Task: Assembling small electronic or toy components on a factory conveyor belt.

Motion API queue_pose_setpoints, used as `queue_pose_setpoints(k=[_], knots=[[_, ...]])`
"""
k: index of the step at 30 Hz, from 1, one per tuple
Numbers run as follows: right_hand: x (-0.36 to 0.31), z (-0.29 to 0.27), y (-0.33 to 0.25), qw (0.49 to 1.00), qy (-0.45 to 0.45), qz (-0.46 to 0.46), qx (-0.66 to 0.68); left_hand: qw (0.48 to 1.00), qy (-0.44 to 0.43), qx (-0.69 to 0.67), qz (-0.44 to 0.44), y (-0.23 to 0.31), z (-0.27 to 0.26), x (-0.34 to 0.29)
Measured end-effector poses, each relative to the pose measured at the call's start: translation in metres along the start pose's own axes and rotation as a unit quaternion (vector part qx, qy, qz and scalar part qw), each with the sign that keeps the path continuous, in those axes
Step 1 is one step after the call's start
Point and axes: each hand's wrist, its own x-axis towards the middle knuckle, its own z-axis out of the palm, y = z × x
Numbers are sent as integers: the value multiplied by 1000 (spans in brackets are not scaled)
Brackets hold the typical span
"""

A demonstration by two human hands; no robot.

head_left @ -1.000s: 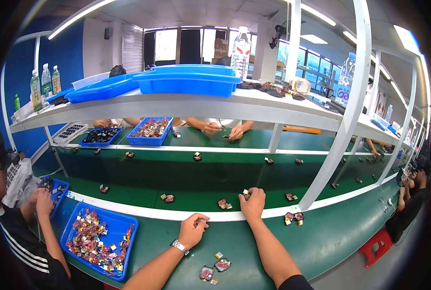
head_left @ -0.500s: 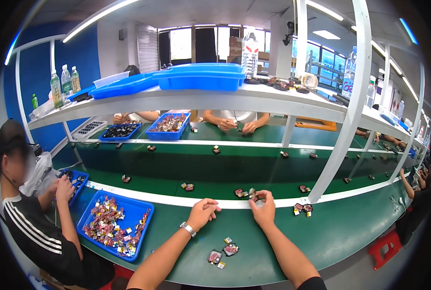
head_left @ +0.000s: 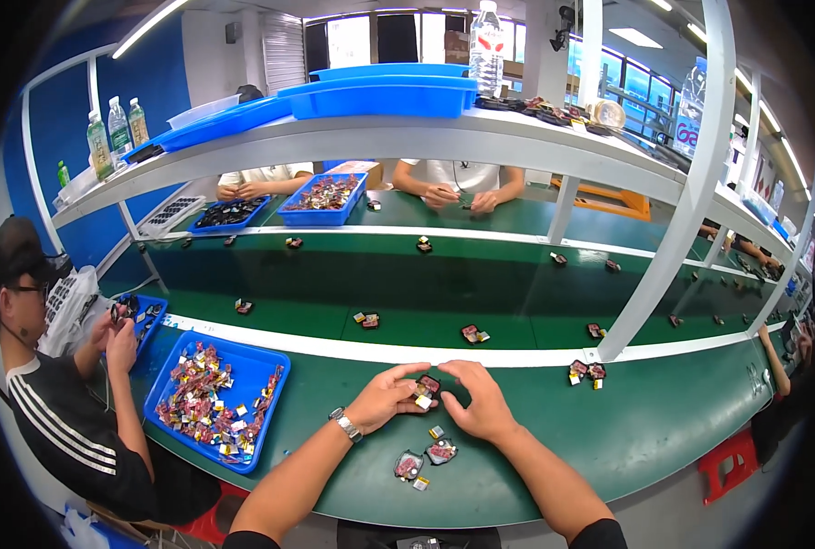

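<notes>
My left hand [head_left: 380, 401] pinches a seemingly unfinished circuit module [head_left: 428, 385]; my right hand [head_left: 482, 409] curves open beside it; two others [head_left: 408, 466] below seem left.

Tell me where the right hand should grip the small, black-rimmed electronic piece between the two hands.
Probably the right edge of the black-rimmed piece, from the right: the left hand covers its left side, the right hand opens toward it, and the white square tab sits low.
</notes>
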Motion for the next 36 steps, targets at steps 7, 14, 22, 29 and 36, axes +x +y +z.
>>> queue_pose_setpoints(k=[7,14,22,29,36], knots=[[-2,24,-4,989,62,109,-71,999,23,-42,25,-9,9,4],[-1,19,-6,993,47,68,-88,999,3,-46,16,-11,8,7],[-3,20,-8,989,25,40,-138,999,36,-22,20,-18,12,6],[-2,12,-5,989,-10,15,-144,998,56,-23,28,-21,15,7],[-1,5,-1,992,-54,-14,-117,998,57,-24,28,-20,12,6]])
